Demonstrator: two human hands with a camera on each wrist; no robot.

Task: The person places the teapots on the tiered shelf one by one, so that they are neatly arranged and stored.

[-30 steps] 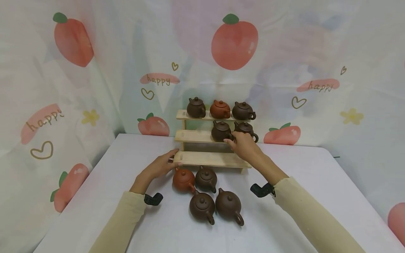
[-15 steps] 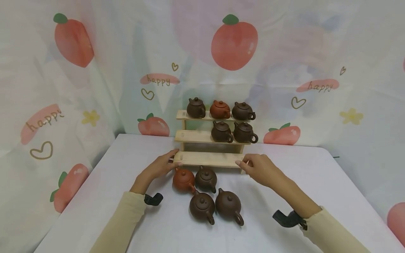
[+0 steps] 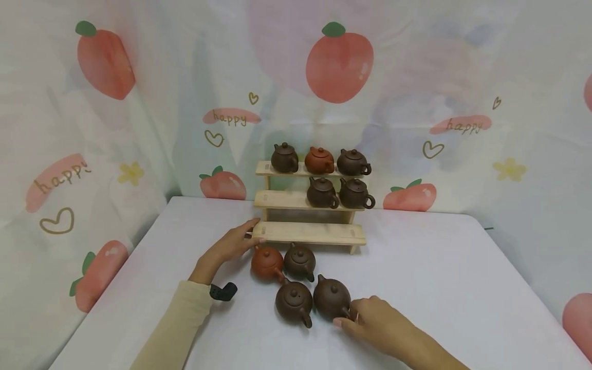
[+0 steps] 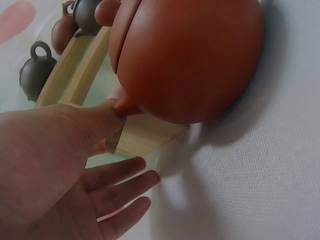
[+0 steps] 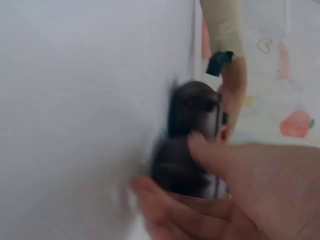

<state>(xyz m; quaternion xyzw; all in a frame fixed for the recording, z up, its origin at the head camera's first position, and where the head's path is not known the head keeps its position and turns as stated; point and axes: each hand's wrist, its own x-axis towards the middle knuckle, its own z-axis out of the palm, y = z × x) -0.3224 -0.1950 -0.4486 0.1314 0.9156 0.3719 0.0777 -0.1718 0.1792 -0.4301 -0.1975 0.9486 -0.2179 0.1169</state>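
Note:
Near the front of the white table, my right hand is at the handle of a dark brown teapot. In the blurred right wrist view its thumb and fingers stand apart, with the dark teapot beyond them. My left hand holds the left end of the lowest board of a stepped wooden stand, thumb at the front. Its other fingers reach out straight in the left wrist view. Close to that thumb sits a reddish teapot, its spout overlapping the thumb in the left wrist view.
Two more dark teapots, a back one and a front one, stand close beside the reddish one. On the stand's top board are three teapots; the middle board bears two at its right. A patterned cloth hangs behind.
My right hand has left the teapot on the middle board, come back past the stand's right end, and reached the front right teapot's handle. The left hand has stayed in place.

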